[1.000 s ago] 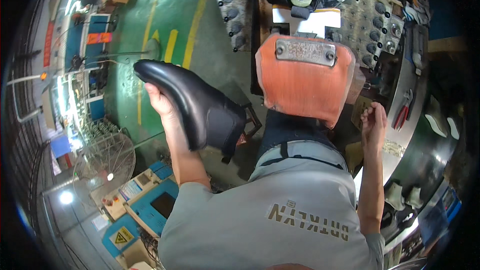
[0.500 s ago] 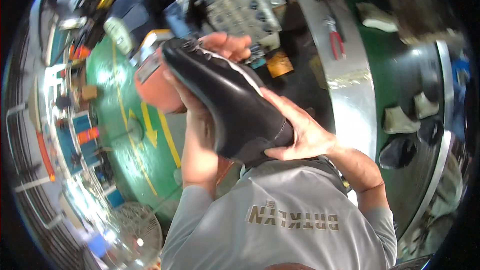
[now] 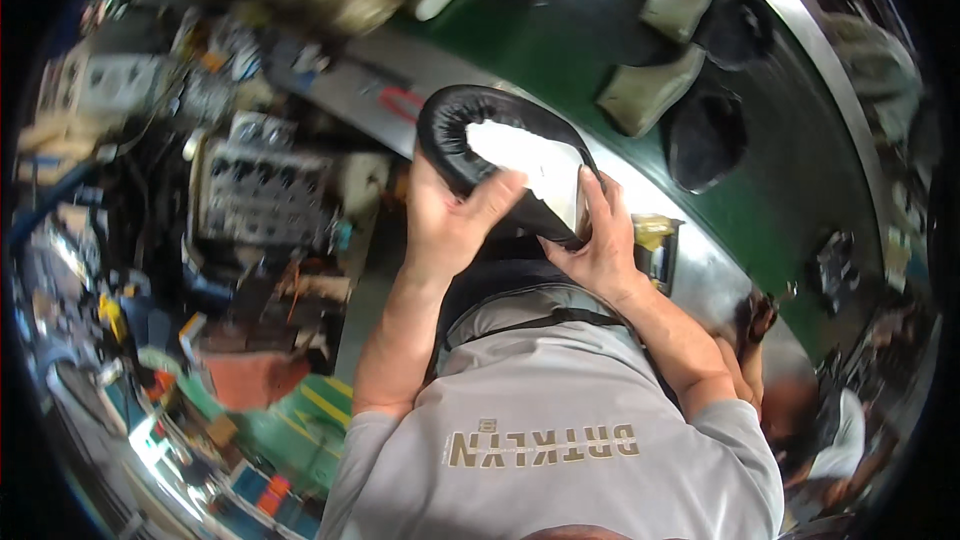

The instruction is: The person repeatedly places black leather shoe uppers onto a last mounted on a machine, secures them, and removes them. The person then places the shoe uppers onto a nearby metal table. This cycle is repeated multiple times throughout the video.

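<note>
Both my hands hold a black leather shoe upper (image 3: 520, 108) in front of my body, its underside facing up. A white insole (image 3: 535, 165) covers its middle and heel, and the leather edge is gathered in pleats around the toe. My left hand (image 3: 450, 225) grips the toe end from the near side, its thumb by the insole's edge. Closed around the heel end is my right hand (image 3: 600, 240), with fingers along the far side. What lies inside the upper is hidden.
Beyond the shoe runs a metal ledge (image 3: 350, 90) with red-handled pliers (image 3: 403, 102). A green conveyor (image 3: 580, 20) carries pale shoes (image 3: 655, 90) and black ones (image 3: 707, 135). A machine panel with knobs (image 3: 262, 195) stands left, near an orange seat (image 3: 250, 380). Another person (image 3: 830, 440) is at right.
The shoe upper has been turned over, from its smooth black side to its underside. My view and body have swung right, toward the conveyor. Both hands still hold the upper.
</note>
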`<state>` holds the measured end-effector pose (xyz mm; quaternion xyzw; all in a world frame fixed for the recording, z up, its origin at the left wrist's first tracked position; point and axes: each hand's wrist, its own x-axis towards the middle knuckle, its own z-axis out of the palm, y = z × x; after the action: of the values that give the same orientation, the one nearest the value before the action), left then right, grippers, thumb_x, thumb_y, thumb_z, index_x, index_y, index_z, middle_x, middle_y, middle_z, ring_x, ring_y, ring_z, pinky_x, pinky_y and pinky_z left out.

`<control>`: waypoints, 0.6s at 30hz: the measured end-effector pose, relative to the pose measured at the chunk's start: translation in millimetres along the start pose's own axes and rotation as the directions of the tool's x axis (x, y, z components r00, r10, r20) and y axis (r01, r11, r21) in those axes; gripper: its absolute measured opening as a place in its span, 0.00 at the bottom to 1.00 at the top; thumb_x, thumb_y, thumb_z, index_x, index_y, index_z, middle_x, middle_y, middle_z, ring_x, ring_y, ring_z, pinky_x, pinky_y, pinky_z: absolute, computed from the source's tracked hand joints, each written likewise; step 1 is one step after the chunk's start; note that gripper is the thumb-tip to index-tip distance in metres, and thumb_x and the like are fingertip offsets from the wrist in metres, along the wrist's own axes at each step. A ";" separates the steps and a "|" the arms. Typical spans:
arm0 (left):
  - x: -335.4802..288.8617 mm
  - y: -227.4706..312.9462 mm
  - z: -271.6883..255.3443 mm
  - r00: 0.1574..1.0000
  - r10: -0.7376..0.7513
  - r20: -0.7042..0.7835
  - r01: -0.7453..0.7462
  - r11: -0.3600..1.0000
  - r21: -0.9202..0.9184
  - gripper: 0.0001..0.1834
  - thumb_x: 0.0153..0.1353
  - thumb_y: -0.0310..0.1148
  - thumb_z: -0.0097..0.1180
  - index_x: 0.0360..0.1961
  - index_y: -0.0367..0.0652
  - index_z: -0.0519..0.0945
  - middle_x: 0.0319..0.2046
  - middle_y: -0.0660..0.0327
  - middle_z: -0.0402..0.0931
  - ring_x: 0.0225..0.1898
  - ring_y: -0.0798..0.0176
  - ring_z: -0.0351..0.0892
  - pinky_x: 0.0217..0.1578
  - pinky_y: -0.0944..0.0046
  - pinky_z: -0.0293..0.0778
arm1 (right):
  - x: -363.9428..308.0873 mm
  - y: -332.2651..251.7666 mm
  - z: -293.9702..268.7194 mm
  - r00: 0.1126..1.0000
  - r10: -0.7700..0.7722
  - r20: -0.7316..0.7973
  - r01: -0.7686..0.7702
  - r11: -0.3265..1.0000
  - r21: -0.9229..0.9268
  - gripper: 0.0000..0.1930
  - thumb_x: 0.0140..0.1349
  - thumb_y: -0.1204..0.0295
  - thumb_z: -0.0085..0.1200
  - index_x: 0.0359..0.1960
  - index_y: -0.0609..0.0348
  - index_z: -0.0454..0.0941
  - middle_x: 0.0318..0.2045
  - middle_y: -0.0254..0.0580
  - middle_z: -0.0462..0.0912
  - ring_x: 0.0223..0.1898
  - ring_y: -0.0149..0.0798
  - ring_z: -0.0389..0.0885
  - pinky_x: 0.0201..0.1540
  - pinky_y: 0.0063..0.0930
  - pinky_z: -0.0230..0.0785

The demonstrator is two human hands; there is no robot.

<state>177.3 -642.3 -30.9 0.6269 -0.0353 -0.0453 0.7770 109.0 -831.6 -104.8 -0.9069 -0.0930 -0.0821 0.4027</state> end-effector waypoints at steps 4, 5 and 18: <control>23.4 -30.3 55.5 0.943 0.001 0.332 -0.086 0.967 0.241 0.44 0.55 0.34 0.67 0.68 0.33 0.56 0.65 0.46 0.60 0.69 0.53 0.56 0.68 0.54 0.50 | -17.2 57.4 -64.4 0.959 0.283 -0.032 -0.267 0.932 0.245 0.53 0.38 0.72 0.70 0.69 0.63 0.54 0.58 0.56 0.66 0.60 0.50 0.67 0.62 0.38 0.59; 25.6 -35.0 61.0 0.921 -0.030 0.389 -0.102 0.944 0.313 0.42 0.56 0.34 0.66 0.67 0.33 0.59 0.67 0.48 0.59 0.69 0.53 0.56 0.67 0.54 0.51 | -24.9 72.8 -78.3 0.920 0.391 -0.040 -0.356 0.872 0.335 0.53 0.39 0.71 0.69 0.70 0.63 0.52 0.60 0.53 0.66 0.62 0.45 0.66 0.64 0.35 0.58; 1.1 -105.0 43.3 0.804 -0.529 0.272 0.430 0.833 0.348 0.24 0.65 0.26 0.54 0.61 0.31 0.66 0.58 0.46 0.72 0.61 0.57 0.70 0.61 0.60 0.64 | -116.5 344.2 -232.2 -0.006 1.000 0.027 -0.011 -0.027 1.000 0.21 0.58 0.54 0.60 0.45 0.54 0.74 0.35 0.41 0.82 0.33 0.39 0.83 0.34 0.35 0.78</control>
<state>170.8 -706.5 -124.3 0.6955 -0.0206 -0.3501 0.6271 59.7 -1243.3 -223.2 -0.2536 0.5741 -0.2342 0.7425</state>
